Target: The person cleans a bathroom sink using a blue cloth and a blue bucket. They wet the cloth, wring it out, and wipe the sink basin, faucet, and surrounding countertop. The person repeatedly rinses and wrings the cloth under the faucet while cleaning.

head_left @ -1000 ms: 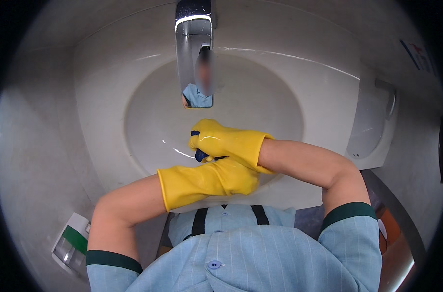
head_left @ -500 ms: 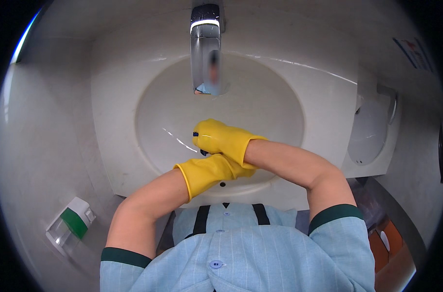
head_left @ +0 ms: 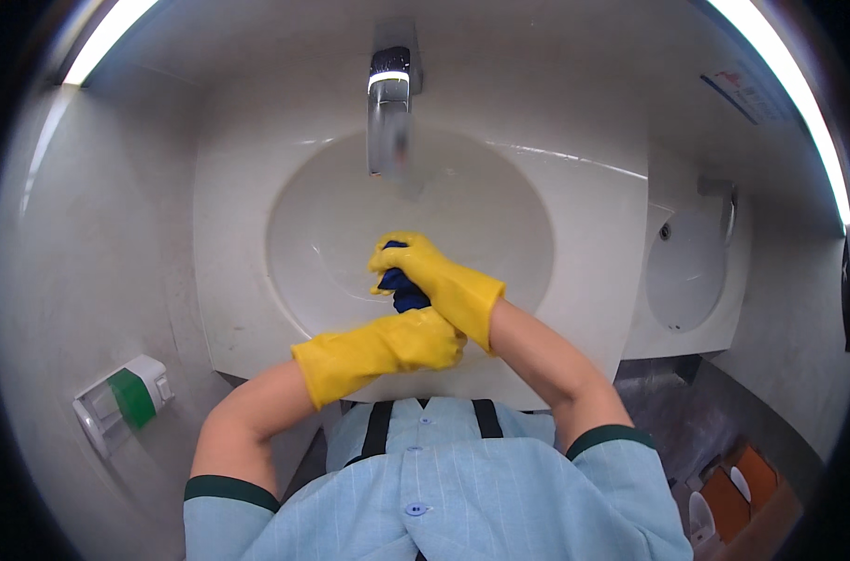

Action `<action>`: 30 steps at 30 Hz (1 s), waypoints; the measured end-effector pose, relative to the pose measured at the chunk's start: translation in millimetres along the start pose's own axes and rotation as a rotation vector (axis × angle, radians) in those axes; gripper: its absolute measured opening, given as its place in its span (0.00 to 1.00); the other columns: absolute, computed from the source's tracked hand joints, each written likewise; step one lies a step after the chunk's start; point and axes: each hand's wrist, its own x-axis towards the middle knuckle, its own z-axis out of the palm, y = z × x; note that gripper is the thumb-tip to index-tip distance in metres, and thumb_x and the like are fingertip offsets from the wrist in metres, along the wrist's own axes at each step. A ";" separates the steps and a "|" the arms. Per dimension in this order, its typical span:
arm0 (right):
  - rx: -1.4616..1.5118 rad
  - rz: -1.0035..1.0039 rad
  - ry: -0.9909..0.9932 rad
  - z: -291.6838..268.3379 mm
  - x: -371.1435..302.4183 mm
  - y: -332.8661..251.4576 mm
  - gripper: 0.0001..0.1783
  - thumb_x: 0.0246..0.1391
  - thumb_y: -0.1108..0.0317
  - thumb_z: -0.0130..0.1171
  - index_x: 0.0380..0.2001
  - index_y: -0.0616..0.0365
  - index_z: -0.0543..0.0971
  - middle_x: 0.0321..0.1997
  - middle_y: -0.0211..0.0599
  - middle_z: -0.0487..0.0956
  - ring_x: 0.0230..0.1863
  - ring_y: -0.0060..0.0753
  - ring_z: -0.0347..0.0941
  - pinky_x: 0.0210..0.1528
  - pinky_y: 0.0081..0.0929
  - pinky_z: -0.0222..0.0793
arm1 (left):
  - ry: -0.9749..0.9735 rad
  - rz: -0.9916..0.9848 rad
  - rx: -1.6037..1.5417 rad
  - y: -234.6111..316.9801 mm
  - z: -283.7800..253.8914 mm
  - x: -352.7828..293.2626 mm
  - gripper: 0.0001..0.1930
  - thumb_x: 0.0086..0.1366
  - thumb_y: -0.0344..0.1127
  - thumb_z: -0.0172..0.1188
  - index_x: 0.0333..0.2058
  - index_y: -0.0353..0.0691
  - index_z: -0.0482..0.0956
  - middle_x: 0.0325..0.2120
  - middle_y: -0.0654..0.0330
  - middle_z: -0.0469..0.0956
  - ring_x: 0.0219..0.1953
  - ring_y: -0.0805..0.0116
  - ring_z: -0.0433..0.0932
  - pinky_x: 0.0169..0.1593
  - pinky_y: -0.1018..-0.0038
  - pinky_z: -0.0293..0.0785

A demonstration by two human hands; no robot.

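Observation:
Over the near part of a white oval sink (head_left: 313,215), both my hands wear yellow rubber gloves. A dark blue cloth (head_left: 408,294) is bunched between them. My right hand (head_left: 408,260) grips its upper end, with blue showing between the curled fingers. Below and nearer to me, my left hand (head_left: 428,338) is closed round the lower end by the sink's front rim, close under the right glove's cuff. Much of the cloth is hidden inside the gloves.
A chrome tap (head_left: 388,112) reaches over the back of the sink. On the left wall hangs a white and green dispenser (head_left: 126,397). A second sink (head_left: 691,271) stands to the right, and orange panels (head_left: 738,496) show at the lower right.
My hands have come apart a little, the left one shifting down towards me. More of the blue cloth now shows between them. The whole view has shifted slightly.

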 end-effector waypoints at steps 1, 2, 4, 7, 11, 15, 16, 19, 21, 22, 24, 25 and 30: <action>0.105 0.020 0.012 0.3 -15.0 -10.1 0.09 0.57 0.69 0.69 0.38 0.62 0.82 0.33 0.41 0.81 0.31 0.35 0.81 0.38 0.37 0.84 | 0.157 0.249 0.275 16.8 -14.4 -9.4 0.08 0.63 0.31 0.67 0.41 0.45 0.83 0.42 0.57 0.82 0.42 0.62 0.79 0.47 0.65 0.78; 0.214 0.036 0.039 -2.0 -35.6 -23.6 0.11 0.59 0.66 0.69 0.39 0.61 0.82 0.34 0.41 0.82 0.32 0.35 0.81 0.39 0.37 0.84 | 0.304 0.510 0.550 36.6 -32.3 -19.1 0.09 0.62 0.29 0.67 0.41 0.42 0.83 0.41 0.56 0.82 0.41 0.59 0.79 0.48 0.63 0.78; 0.304 0.029 0.094 -15.3 -67.7 -23.6 0.14 0.63 0.60 0.67 0.43 0.61 0.82 0.35 0.41 0.83 0.33 0.35 0.82 0.42 0.37 0.84 | 0.508 0.653 0.751 66.8 -52.8 -34.4 0.10 0.61 0.26 0.67 0.42 0.38 0.83 0.41 0.53 0.83 0.42 0.54 0.80 0.49 0.61 0.79; 0.166 0.015 0.183 -27.8 -116.0 -14.3 0.19 0.68 0.53 0.64 0.47 0.58 0.82 0.37 0.41 0.84 0.35 0.34 0.83 0.44 0.36 0.84 | 0.765 0.363 0.470 87.9 -63.4 -44.4 0.11 0.62 0.23 0.66 0.45 0.36 0.83 0.43 0.52 0.84 0.46 0.52 0.82 0.55 0.61 0.79; 0.037 -0.012 0.270 -21.7 -169.9 -13.9 0.17 0.69 0.58 0.63 0.52 0.58 0.81 0.43 0.41 0.85 0.39 0.34 0.84 0.45 0.34 0.83 | 1.238 -0.061 -0.076 81.9 -32.4 -40.0 0.14 0.66 0.26 0.69 0.50 0.35 0.86 0.52 0.51 0.84 0.55 0.54 0.82 0.61 0.64 0.77; 0.096 -0.482 0.333 -45.9 -189.7 13.7 0.22 0.63 0.78 0.63 0.60 0.64 0.79 0.50 0.43 0.85 0.46 0.38 0.85 0.51 0.38 0.84 | 1.169 -0.157 -0.592 79.2 -31.6 -24.6 0.21 0.76 0.32 0.62 0.63 0.31 0.76 0.55 0.51 0.82 0.57 0.63 0.81 0.64 0.69 0.75; 0.026 -0.592 0.320 -49.9 -199.6 9.5 0.24 0.62 0.81 0.62 0.61 0.65 0.79 0.52 0.43 0.85 0.48 0.39 0.85 0.52 0.38 0.83 | 1.140 -0.102 -0.772 61.3 -23.5 -20.3 0.23 0.77 0.34 0.61 0.66 0.31 0.74 0.56 0.49 0.82 0.57 0.59 0.82 0.64 0.67 0.76; -0.181 -0.817 0.347 -58.6 -235.3 -12.2 0.25 0.59 0.86 0.61 0.60 0.64 0.82 0.58 0.44 0.84 0.55 0.39 0.83 0.60 0.38 0.80 | 0.779 -0.096 -1.414 91.5 -26.1 -10.0 0.25 0.76 0.35 0.63 0.66 0.31 0.73 0.57 0.47 0.80 0.58 0.56 0.82 0.65 0.63 0.78; -0.443 -0.979 0.388 -69.7 -254.9 -28.4 0.23 0.60 0.86 0.61 0.58 0.63 0.84 0.59 0.45 0.84 0.56 0.39 0.82 0.61 0.36 0.78 | 0.699 -0.118 -1.396 111.0 -24.5 0.9 0.28 0.74 0.39 0.65 0.67 0.32 0.72 0.57 0.44 0.80 0.58 0.53 0.82 0.62 0.60 0.81; -0.533 -0.995 0.428 -69.9 -269.4 -39.2 0.23 0.56 0.87 0.63 0.55 0.61 0.86 0.58 0.46 0.86 0.56 0.40 0.83 0.63 0.35 0.77 | 0.695 -0.115 -1.369 111.2 -21.1 7.3 0.27 0.74 0.39 0.65 0.66 0.32 0.72 0.56 0.44 0.80 0.58 0.53 0.83 0.62 0.60 0.81; -0.745 -1.053 0.469 -81.2 -294.3 -52.6 0.26 0.51 0.87 0.64 0.54 0.60 0.87 0.55 0.45 0.87 0.55 0.43 0.83 0.63 0.35 0.77 | 0.731 -0.087 -1.301 110.8 -15.6 20.9 0.24 0.75 0.36 0.63 0.65 0.34 0.74 0.56 0.46 0.81 0.57 0.55 0.83 0.62 0.64 0.81; -0.850 -1.079 0.488 -87.0 -304.5 -55.8 0.27 0.49 0.88 0.65 0.53 0.59 0.88 0.54 0.45 0.88 0.55 0.44 0.84 0.63 0.35 0.77 | 0.765 -0.160 -1.285 111.4 -16.3 26.8 0.23 0.75 0.36 0.62 0.65 0.35 0.75 0.56 0.47 0.81 0.56 0.56 0.83 0.62 0.66 0.80; -1.112 -1.095 0.611 -98.3 -345.7 -56.7 0.23 0.42 0.88 0.62 0.41 0.56 0.91 0.54 0.47 0.88 0.53 0.48 0.83 0.58 0.39 0.75 | 0.896 -0.210 -0.294 135.5 -19.1 47.8 0.23 0.68 0.23 0.65 0.61 0.42 0.80 0.58 0.55 0.81 0.58 0.59 0.82 0.64 0.71 0.78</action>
